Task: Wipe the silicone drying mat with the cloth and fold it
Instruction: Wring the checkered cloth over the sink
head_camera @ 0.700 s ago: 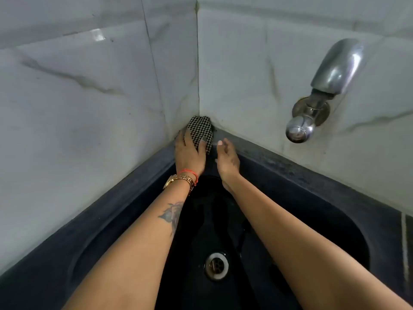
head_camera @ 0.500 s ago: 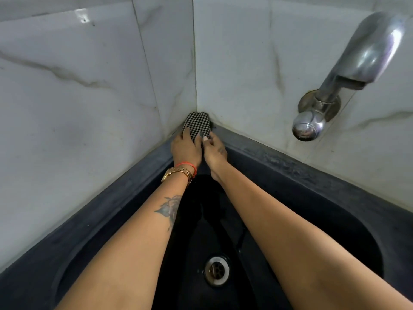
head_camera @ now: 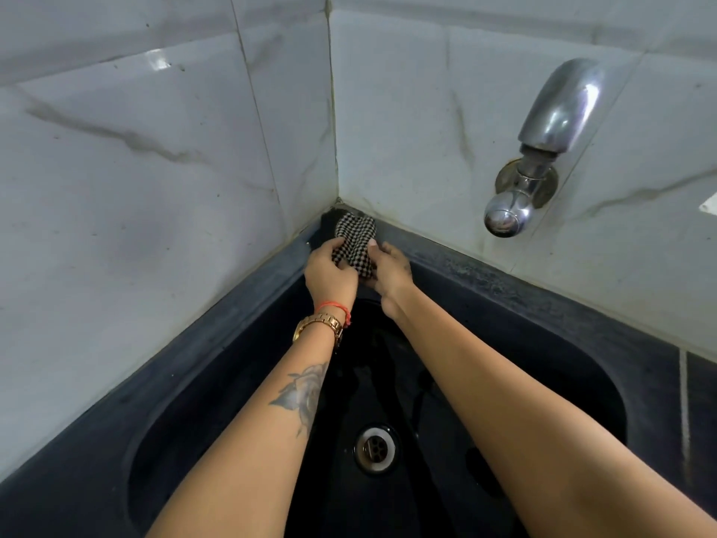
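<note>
Checkered cloth (head_camera: 355, 242) bunched at sink's (head_camera: 504, 300) far corner, pinched by left hand (head_camera: 329, 273) and right hand (head_camera: 390, 273) (fingers closed).

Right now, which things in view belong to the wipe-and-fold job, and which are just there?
Part of the job:
- checked cloth, bunched in the sink's back corner
- left hand, gripping the cloth
- right hand, gripping the cloth
No silicone mat is clearly visible.

Just there:
- black sink
- drain
- metal tap
- marble wall tiles
- gold watch
</note>
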### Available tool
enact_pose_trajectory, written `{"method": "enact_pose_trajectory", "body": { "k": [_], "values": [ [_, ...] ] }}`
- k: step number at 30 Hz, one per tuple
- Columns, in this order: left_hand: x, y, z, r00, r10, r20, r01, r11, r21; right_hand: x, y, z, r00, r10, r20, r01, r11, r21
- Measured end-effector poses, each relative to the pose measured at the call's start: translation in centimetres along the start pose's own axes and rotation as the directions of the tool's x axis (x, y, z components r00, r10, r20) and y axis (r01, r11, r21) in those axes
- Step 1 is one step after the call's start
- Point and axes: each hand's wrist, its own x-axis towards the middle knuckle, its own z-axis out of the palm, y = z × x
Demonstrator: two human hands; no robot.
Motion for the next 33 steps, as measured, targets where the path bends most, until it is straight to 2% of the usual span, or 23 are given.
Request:
{"method": "enact_pose_trajectory", "body": {
  "k": [6,12,15,18,21,24,27,30,33],
  "values": [
    [-6.2,2.2,-1.7,0.996,-0.086,0.040,0.092,0.977,-0.194,-5.0,-1.1,-2.9,0.995,0.094,0.019,-0.096,0.978,0.188],
    [-13.0,5.2,-3.6,0.989,-0.091,0.116,0.121,0.950,-0.287,-11.6,-1.9,-6.4,0.996,0.062,0.062,-0.073,0.980,0.184],
    [-16.2,6.5,-4.4,0.986,-0.099,0.132,0.130,0.958,-0.254,-15.4,-2.1,-8.6,0.996,0.051,0.068,-0.060,0.986,0.153],
    [-19.4,7.6,-5.2,0.985,-0.101,0.140,0.121,0.983,-0.138,-19.7,-1.8,-11.1,0.997,0.011,0.082,-0.022,0.991,0.134],
    [-23.0,8.5,-5.7,0.972,-0.100,0.214,0.110,0.993,-0.037,-24.1,-0.9,-14.5,0.993,-0.030,0.112,0.013,0.989,0.148],
    [-27.1,9.5,-5.5,0.936,-0.156,0.317,0.153,0.988,0.035,-28.5,0.3,-18.7,0.991,-0.055,0.119,0.033,0.983,0.182],
    [-31.9,11.3,-4.8,0.867,-0.216,0.448,0.217,0.975,0.050,-33.0,1.5,-23.4,0.992,-0.097,0.084,0.080,0.979,0.187],
    [-37.9,13.3,-3.9,0.791,-0.211,0.575,0.256,0.967,0.002,-37.6,2.5,-28.5,0.986,-0.166,-0.018,0.167,0.980,0.110],
    [-44.2,15.1,-2.7,0.760,-0.173,0.627,0.244,0.969,-0.028,-42.1,3.4,-33.7,0.944,-0.283,-0.169,0.294,0.955,0.041]
  ]
}}
